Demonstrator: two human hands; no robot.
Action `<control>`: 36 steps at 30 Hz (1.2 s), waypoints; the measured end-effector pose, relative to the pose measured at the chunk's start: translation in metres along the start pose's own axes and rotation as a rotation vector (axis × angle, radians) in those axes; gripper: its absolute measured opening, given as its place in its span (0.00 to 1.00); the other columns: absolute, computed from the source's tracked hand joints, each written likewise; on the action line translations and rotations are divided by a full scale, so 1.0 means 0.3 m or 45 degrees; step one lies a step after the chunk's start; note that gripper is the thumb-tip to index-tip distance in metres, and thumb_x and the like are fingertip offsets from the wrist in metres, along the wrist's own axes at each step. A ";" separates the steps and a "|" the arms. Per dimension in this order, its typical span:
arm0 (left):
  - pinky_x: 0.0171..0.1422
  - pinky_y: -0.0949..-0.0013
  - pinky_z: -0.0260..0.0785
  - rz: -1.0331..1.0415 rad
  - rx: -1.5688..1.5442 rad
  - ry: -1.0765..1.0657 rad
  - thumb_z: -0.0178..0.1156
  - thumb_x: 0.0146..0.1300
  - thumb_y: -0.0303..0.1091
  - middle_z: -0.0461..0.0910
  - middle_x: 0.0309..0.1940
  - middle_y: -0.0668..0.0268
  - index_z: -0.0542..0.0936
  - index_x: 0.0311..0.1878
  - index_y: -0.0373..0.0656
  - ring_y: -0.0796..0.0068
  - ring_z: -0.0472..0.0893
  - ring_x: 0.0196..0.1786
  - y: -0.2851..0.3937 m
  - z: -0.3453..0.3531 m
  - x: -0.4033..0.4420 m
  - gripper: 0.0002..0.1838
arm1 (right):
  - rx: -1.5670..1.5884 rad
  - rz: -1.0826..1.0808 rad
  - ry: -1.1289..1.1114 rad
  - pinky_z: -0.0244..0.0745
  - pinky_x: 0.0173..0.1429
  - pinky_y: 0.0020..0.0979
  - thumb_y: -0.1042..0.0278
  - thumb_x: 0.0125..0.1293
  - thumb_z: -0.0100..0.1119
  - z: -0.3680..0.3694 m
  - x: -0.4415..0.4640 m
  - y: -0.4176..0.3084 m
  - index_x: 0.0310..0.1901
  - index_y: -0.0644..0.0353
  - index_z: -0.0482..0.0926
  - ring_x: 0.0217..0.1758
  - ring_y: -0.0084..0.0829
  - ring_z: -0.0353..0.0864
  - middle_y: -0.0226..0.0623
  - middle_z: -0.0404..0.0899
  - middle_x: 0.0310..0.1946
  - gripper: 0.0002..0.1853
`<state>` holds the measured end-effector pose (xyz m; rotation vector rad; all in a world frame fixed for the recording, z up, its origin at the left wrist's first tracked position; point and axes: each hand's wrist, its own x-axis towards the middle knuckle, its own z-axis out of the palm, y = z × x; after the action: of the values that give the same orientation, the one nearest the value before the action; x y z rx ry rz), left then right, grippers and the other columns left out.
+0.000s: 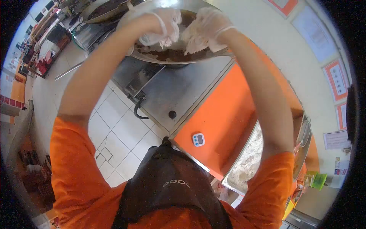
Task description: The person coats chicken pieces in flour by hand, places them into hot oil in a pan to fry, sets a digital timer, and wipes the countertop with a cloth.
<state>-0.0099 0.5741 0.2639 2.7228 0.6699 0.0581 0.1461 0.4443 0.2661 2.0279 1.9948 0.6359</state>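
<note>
A large wok (152,58) with dark brown liquid sits on the metal stove at the top of the view. My left hand (166,28), in a clear plastic glove, is closed over the wok's left part, round something pale and coated. Over the right part is my right hand (215,28), also gloved, with its fingers wrapped round a larger pale, floury piece (196,40). The fingers are partly blurred, and what the left hand holds is too small to name.
An orange counter (217,118) adjoins the metal stove top (164,97). On it lies a small white timer (198,139). A tray of white flour (248,160) stands at the right, by my right arm. Another wok (105,11) is at the upper left.
</note>
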 end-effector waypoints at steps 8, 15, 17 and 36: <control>0.38 0.59 0.78 0.126 0.014 -0.010 0.72 0.46 0.28 0.85 0.33 0.50 0.82 0.36 0.34 0.59 0.87 0.36 -0.115 0.259 0.110 0.14 | 0.192 0.111 -0.368 0.76 0.60 0.33 0.68 0.49 0.68 0.215 0.110 -0.156 0.40 0.57 0.86 0.56 0.38 0.82 0.41 0.83 0.48 0.14; 0.50 0.63 0.74 0.264 -0.043 0.274 0.75 0.46 0.35 0.82 0.37 0.61 0.78 0.46 0.41 0.63 0.82 0.42 -0.005 0.089 0.093 0.24 | -0.216 0.011 -0.269 0.78 0.57 0.31 0.69 0.43 0.71 0.101 -0.055 0.022 0.45 0.46 0.85 0.54 0.37 0.82 0.33 0.80 0.55 0.22; 0.50 0.65 0.74 0.244 -0.089 0.307 0.72 0.51 0.33 0.82 0.37 0.59 0.78 0.47 0.39 0.64 0.82 0.42 0.190 -0.051 -0.062 0.20 | -0.171 0.016 -0.132 0.79 0.53 0.33 0.69 0.45 0.70 -0.015 -0.190 0.079 0.44 0.47 0.84 0.50 0.36 0.83 0.31 0.81 0.52 0.19; 0.49 0.55 0.73 0.891 -0.346 -0.532 0.61 0.62 0.35 0.81 0.36 0.53 0.77 0.43 0.41 0.52 0.81 0.41 1.158 1.109 -0.510 0.10 | 0.693 0.389 -1.101 0.73 0.62 0.33 0.69 0.62 0.53 0.488 -2.243 -0.284 0.60 0.53 0.76 0.57 0.38 0.78 0.44 0.80 0.52 0.22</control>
<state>0.0476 0.1113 0.0712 2.4504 -0.3875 -0.2302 0.1491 -0.1967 0.0007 2.3138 1.4074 -0.7346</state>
